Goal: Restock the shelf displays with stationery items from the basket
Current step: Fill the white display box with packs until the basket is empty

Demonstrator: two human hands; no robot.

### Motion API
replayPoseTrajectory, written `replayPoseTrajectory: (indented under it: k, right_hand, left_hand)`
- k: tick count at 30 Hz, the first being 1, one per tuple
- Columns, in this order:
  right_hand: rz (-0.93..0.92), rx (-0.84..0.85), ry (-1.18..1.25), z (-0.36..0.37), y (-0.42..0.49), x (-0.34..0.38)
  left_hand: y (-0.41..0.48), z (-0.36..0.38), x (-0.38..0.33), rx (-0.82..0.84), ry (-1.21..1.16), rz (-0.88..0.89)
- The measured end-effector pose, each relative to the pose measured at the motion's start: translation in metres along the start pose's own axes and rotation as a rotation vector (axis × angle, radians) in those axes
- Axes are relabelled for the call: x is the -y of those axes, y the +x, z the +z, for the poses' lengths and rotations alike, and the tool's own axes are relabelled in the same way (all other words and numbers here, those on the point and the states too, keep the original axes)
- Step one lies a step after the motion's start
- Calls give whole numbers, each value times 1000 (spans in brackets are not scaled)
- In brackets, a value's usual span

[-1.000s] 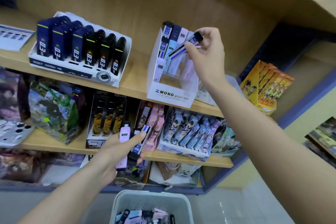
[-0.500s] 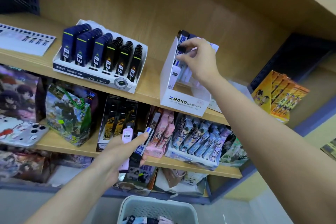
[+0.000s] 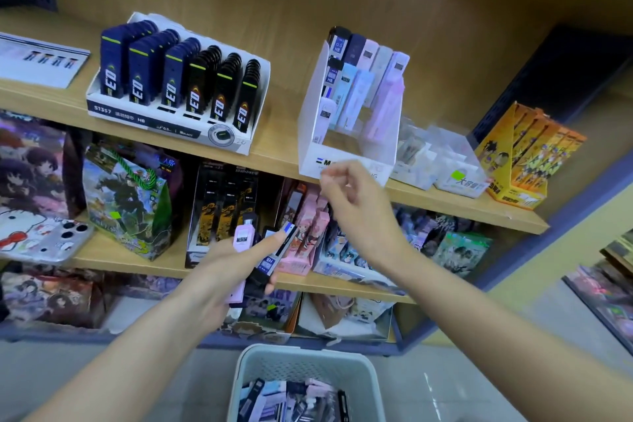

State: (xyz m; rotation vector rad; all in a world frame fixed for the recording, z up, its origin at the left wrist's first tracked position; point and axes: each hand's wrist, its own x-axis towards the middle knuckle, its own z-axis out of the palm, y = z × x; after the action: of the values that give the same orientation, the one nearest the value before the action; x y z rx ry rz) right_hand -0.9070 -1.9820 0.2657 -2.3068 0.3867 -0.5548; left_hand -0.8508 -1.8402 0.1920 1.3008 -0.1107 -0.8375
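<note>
Here the left hand grips a fan of lead cases while the right hand hangs loose before the white display box.

The right hand's fingers are loosely curled with nothing in them and overlap the box's low front lip. Behind that lip there is open room up to the stocked cases, which stand upright in rows toward the back. The box sits at the front edge of the upper shelf, between a tray of dark cases and some clear packets. In the left hand, one straight finger lies along the held cases, with a pink case leftmost and its top poking past the fingers. The basket stands below, between the forearms, with more cases inside.
</note>
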Motion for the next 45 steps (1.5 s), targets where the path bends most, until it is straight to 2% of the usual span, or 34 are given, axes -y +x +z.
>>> replayPoseTrajectory:
  k: [2,4,7,12,14,19,23,27,29,32,36,39,42,45]
  right_hand:
    - [230,219,29,9,-16,-13]
    - [355,362,103,15,-23,-22]
    - [418,403,298,15,-25,-26]
    - [388,242,426,-3,-21,-26]
    - [368,233,433,-10,-20,-27]
    - [234,558,41,-19,-25,-30]
    - [182,741,57,-8,-32,-26]
    - [167,804,39,-13,-28,-19]
    - [188,727,50,-25,-21,-11]
    - [187,430,133,-49,-2,8]
    - [-28,27,248,-62,38,33]
    - [-108,-207,250,-57,73,41]
    - [-166,-268,145,-51,97,44]
    - [-183,-232,94,-45,113,43]
  left_hand:
    - [-1,3,2,30,35,9]
    - [-2,5,5,67,80,6]
    - [-4,10,9,91,102,-15]
    - [-3,10,4,46,107,43]
    - [-2,9,0,20,92,79]
    - [-2,4,-5,-22,112,126]
    - [-2,5,-3,-17,162,148]
    - [-2,3,-2,-21,133,100]
    - [-3,0,-5,-26,106,62]
    - [-2,-3,-3,-53,104,6]
    - [4,-4,0,-57,50,-45]
    - [5,-4,1,-28,48,-51]
    - [1,-4,-1,-9,41,-27]
    - [-1,-5,-2,-4,33,1]
